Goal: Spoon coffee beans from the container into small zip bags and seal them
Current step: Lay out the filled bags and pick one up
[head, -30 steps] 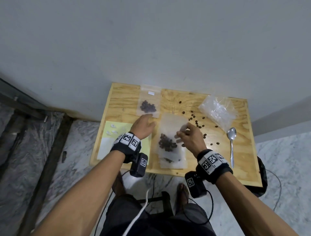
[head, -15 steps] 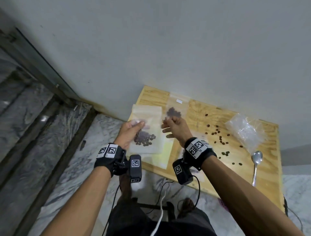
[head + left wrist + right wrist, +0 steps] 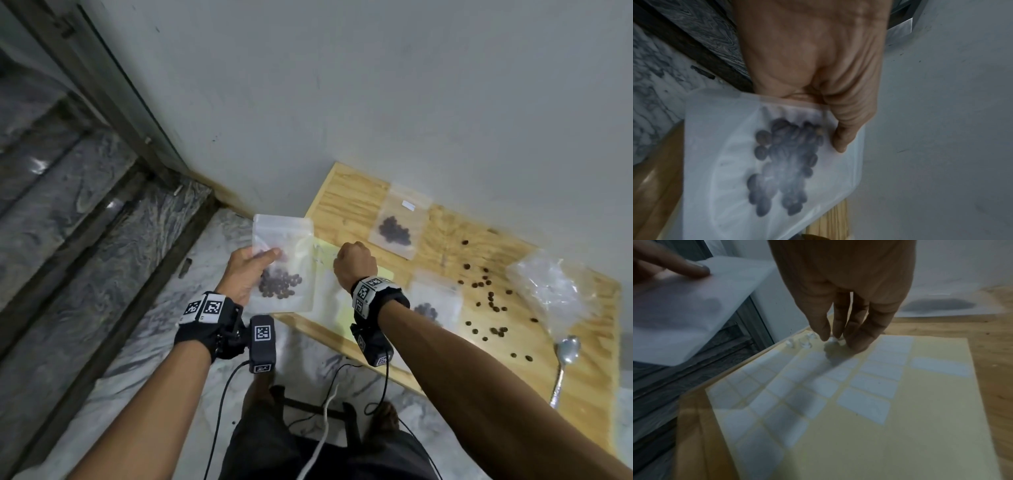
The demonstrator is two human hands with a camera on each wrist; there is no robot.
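The counter (image 3: pixel 346 192) was set against the wall (image 3: pixel 376 85) at 12 o'clock. A filled zip bag (image 3: pixel 282 263) was held off its 9 o'clock edge by the left hand (image 3: pixel 245 274). The right hand (image 3: pixel 354 263) was placed over the label sheet (image 3: pixel 900 426), just at 3 o'clock of that bag. Loose beans (image 3: pixel 486 298), a crumpled bag (image 3: pixel 551 291) and a spoon (image 3: pixel 565 359) were spread toward 3 o'clock.
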